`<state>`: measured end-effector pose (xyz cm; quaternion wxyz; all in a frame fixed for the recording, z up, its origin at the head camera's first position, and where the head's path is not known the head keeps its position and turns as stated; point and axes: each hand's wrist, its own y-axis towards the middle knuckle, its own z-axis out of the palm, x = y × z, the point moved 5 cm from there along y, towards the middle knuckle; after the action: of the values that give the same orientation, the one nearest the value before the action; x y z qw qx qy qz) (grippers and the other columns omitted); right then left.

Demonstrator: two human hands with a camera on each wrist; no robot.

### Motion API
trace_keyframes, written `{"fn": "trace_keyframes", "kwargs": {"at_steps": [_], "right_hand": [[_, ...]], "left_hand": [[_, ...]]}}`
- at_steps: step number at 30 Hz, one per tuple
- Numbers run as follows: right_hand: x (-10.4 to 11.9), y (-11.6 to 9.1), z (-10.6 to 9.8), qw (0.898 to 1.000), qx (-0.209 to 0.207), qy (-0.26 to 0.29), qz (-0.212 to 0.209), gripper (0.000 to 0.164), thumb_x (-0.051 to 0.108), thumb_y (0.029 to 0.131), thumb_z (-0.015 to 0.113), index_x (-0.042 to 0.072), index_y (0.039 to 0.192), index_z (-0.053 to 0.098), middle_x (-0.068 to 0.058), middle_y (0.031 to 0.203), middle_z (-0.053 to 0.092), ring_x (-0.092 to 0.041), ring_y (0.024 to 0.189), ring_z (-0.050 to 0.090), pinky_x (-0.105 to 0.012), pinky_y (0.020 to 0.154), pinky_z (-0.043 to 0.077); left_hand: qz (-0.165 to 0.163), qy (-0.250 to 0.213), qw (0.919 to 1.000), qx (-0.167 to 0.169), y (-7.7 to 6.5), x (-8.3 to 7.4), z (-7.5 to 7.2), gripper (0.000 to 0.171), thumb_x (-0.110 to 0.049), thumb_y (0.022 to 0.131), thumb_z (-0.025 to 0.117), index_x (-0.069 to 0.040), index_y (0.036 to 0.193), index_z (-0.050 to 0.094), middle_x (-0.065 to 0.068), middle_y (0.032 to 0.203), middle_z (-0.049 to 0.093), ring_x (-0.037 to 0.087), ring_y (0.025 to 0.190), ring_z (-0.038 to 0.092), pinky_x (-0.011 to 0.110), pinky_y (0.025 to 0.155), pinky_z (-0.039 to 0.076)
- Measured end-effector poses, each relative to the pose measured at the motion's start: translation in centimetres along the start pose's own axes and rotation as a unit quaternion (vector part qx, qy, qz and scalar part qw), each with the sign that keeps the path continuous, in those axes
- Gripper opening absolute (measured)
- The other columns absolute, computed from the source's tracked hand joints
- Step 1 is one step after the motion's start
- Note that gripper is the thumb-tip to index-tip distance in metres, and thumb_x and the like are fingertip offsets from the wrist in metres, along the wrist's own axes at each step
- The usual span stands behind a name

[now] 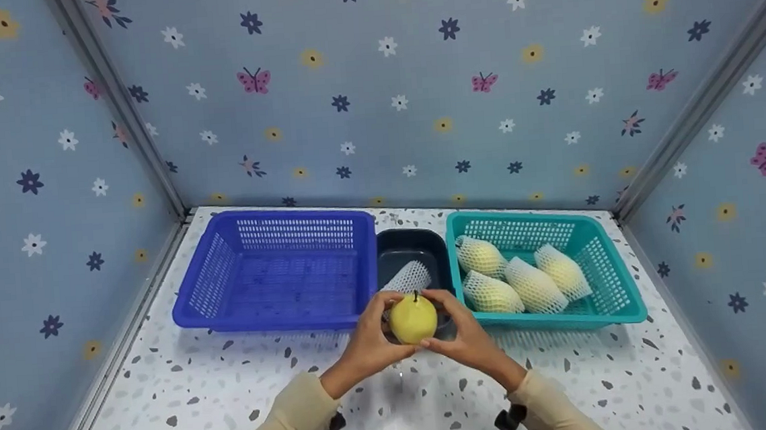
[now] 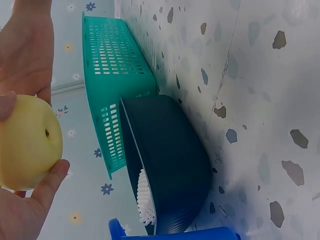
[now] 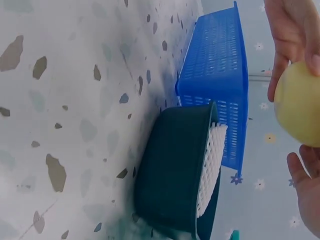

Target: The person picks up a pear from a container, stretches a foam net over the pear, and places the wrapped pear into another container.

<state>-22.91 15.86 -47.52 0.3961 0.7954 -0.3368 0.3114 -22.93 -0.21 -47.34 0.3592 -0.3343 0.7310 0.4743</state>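
Observation:
A yellow pear [image 1: 413,319] with a dark stem is held up between both hands, in front of the dark tray. My left hand [image 1: 370,334] grips its left side and my right hand [image 1: 460,331] its right side, thumbs at the near bottom and fingers around the sides. No foam net covers this pear. In the left wrist view the pear's dimpled end [image 2: 47,132] shows between the two hands. Behind it, a white foam net [image 1: 409,277] lies in the dark tray [image 1: 411,237]; in the right wrist view the net [image 3: 212,167] reaches the tray's rim.
Left of the tray stands a blue-purple perforated basket [image 1: 293,285] with nothing visible inside. On the right, a teal basket [image 1: 613,280] holds several yellow fruits in white foam nets [image 1: 535,285]. Patterned panels [image 1: 375,107] enclose the speckled table [image 1: 247,400] at the back and sides.

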Motion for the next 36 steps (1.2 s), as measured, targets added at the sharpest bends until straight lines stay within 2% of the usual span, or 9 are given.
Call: {"fn": "trace_keyframes", "kwargs": {"at_steps": [3,9,13,19,22,26,28,29,36], "right_hand": [[0.2,0.1,0.2,1.000,-0.008,-0.012,-0.004,0.069,0.011,0.079,0.078,-0.001,0.136,0.042,-0.011,0.130,0.048,-0.024,0.110,0.051,-0.038,0.086,0.046],[1.1,0.5,0.1,0.999,-0.025,-0.013,-0.027,0.067,0.000,0.072,0.080,-0.011,0.128,0.046,-0.018,0.121,0.052,-0.026,0.101,0.055,-0.037,0.079,0.050],[1.1,0.4,0.0,0.999,-0.029,-0.013,-0.038,0.066,-0.003,0.070,0.081,-0.012,0.127,0.047,-0.021,0.118,0.054,-0.028,0.098,0.057,-0.038,0.076,0.051],[0.6,0.1,0.0,0.999,-0.026,-0.008,-0.030,0.065,-0.002,0.071,0.081,-0.010,0.127,0.049,-0.019,0.119,0.055,-0.024,0.097,0.058,-0.035,0.076,0.052],[0.3,-0.1,0.1,0.999,-0.021,-0.005,-0.024,0.064,-0.001,0.072,0.081,-0.009,0.126,0.049,-0.017,0.119,0.054,-0.022,0.099,0.058,-0.036,0.077,0.052],[-0.1,-0.4,0.4,1.000,-0.011,0.004,-0.019,0.063,0.000,0.072,0.081,-0.007,0.127,0.050,-0.016,0.119,0.054,-0.022,0.102,0.057,-0.038,0.078,0.052],[-0.3,-0.5,0.5,1.000,-0.006,0.010,-0.017,0.064,0.000,0.072,0.081,-0.006,0.127,0.050,-0.016,0.120,0.054,-0.023,0.104,0.057,-0.039,0.079,0.052],[-0.5,-0.6,0.6,1.000,-0.004,0.013,-0.018,0.064,0.000,0.072,0.081,-0.005,0.127,0.050,-0.015,0.120,0.055,-0.023,0.104,0.057,-0.039,0.078,0.052],[-1.2,-1.1,0.9,1.000,-0.001,0.011,-0.026,0.064,0.001,0.069,0.084,-0.005,0.125,0.052,-0.015,0.118,0.057,-0.023,0.102,0.058,-0.037,0.077,0.053]], "left_hand": [[0.003,0.001,1.0000,-0.005,-0.1,-0.8,0.0,0.066,-0.007,0.069,0.085,0.003,0.122,0.046,0.015,0.119,0.051,0.032,0.103,0.054,0.033,0.075,0.054],[0.007,0.018,0.9997,-0.012,-0.2,-0.6,0.4,0.065,-0.005,0.070,0.084,0.001,0.122,0.045,0.014,0.119,0.051,0.029,0.104,0.054,0.032,0.075,0.054],[-0.004,0.006,1.0000,-0.004,-0.3,-0.7,0.4,0.066,-0.004,0.069,0.084,0.001,0.123,0.046,0.013,0.121,0.051,0.031,0.107,0.054,0.033,0.079,0.053],[-0.013,-0.003,0.9998,0.016,-0.5,-0.5,0.5,0.066,-0.003,0.070,0.083,0.002,0.124,0.045,0.013,0.124,0.050,0.028,0.106,0.053,0.032,0.079,0.053],[-0.016,-0.009,0.9996,0.020,-0.7,1.1,0.9,0.066,-0.010,0.072,0.084,-0.004,0.126,0.046,0.008,0.123,0.050,0.024,0.105,0.053,0.032,0.078,0.052],[-0.008,-0.015,0.9995,0.027,-1.1,1.7,1.0,0.065,-0.011,0.072,0.083,-0.004,0.125,0.046,0.009,0.120,0.051,0.023,0.104,0.053,0.032,0.079,0.052],[-0.003,-0.015,0.9995,0.029,-1.2,0.8,0.8,0.063,-0.004,0.071,0.083,0.002,0.123,0.047,0.013,0.118,0.051,0.026,0.103,0.053,0.032,0.079,0.052],[-0.003,-0.012,0.9995,0.030,-1.3,1.1,0.8,0.063,-0.004,0.071,0.083,0.003,0.122,0.047,0.014,0.118,0.051,0.027,0.103,0.053,0.032,0.080,0.052],[-0.019,0.005,0.9992,0.035,-2.0,4.8,2.0,0.066,-0.019,0.069,0.087,-0.007,0.122,0.048,0.005,0.118,0.050,0.025,0.105,0.052,0.033,0.081,0.051]]}}
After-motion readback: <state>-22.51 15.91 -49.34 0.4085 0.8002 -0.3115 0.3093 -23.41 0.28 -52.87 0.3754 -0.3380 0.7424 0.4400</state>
